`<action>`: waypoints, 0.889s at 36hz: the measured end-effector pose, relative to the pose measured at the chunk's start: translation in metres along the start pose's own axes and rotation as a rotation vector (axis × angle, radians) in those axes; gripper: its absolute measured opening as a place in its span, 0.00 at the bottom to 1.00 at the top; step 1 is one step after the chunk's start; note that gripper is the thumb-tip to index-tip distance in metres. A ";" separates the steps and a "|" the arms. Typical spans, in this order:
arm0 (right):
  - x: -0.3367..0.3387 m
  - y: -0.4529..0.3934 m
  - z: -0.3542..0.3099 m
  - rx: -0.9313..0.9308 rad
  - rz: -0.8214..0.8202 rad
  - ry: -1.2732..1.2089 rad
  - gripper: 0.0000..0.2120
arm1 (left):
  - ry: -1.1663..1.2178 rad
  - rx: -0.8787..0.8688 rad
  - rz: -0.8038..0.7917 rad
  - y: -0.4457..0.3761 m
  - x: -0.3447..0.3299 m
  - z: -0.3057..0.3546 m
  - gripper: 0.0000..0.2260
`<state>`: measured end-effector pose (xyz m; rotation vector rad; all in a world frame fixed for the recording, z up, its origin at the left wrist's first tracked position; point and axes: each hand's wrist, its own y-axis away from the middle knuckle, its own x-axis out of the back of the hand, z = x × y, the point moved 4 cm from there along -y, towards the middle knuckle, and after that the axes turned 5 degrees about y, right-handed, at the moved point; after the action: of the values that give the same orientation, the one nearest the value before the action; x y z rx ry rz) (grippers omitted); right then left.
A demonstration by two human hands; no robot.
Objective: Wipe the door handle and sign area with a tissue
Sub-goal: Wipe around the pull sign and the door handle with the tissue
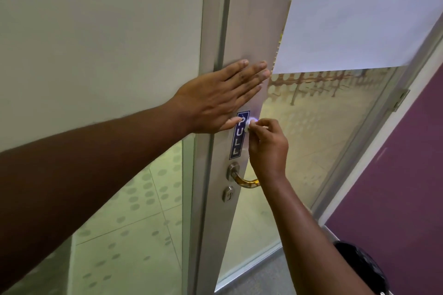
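Note:
A blue vertical sign reading PULL is stuck on the grey metal door stile. My right hand pinches a small white wad of tissue and presses it against the sign's upper right edge. My left hand lies flat on the stile just above the sign, fingers together and stretched out, thumb touching the sign's top left. Below the sign sits the lever door handle, silver at its base and brass along the lever, partly hidden behind my right wrist. A keyhole cylinder is under it.
The door's frosted glass panel with a dot pattern is to the right, with white paper covering its upper part. Another frosted pane and a white wall are to the left. A purple wall stands at the right.

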<state>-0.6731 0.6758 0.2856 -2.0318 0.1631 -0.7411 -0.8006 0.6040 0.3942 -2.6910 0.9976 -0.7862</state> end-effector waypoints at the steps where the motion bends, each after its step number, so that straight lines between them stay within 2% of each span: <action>1: 0.002 0.001 0.003 -0.004 -0.029 -0.002 0.08 | 0.007 0.004 -0.004 0.000 0.000 0.000 0.37; 5: 0.014 -0.013 0.013 -0.089 -0.072 -0.023 0.07 | 0.000 0.008 -0.011 0.000 0.000 0.000 0.37; 8: 0.026 -0.026 0.014 -0.167 0.027 -0.105 0.09 | 0.000 0.009 -0.015 0.000 -0.001 0.001 0.37; 15: 0.022 -0.032 -0.004 -0.063 0.114 -0.086 0.10 | 0.001 0.001 -0.005 0.000 -0.001 0.000 0.37; 23: -0.004 0.003 0.002 -0.035 0.068 -0.014 0.09 | -0.018 -0.003 0.019 0.001 -0.001 0.000 0.37; 25: -0.008 0.013 0.007 -0.068 0.020 -0.016 0.09 | -0.009 -0.005 0.027 0.001 -0.001 0.001 0.37; 29: -0.010 0.026 0.025 -0.179 -0.206 0.032 0.07 | -0.005 0.001 0.028 0.001 -0.001 0.000 0.37; 32: 0.005 0.019 0.036 -0.297 -0.181 -0.017 0.06 | -0.010 0.005 0.020 0.000 0.000 0.000 0.37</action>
<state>-0.6450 0.6897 0.2586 -2.3576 0.0841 -0.8520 -0.8008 0.6038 0.3944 -2.6741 1.0175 -0.7690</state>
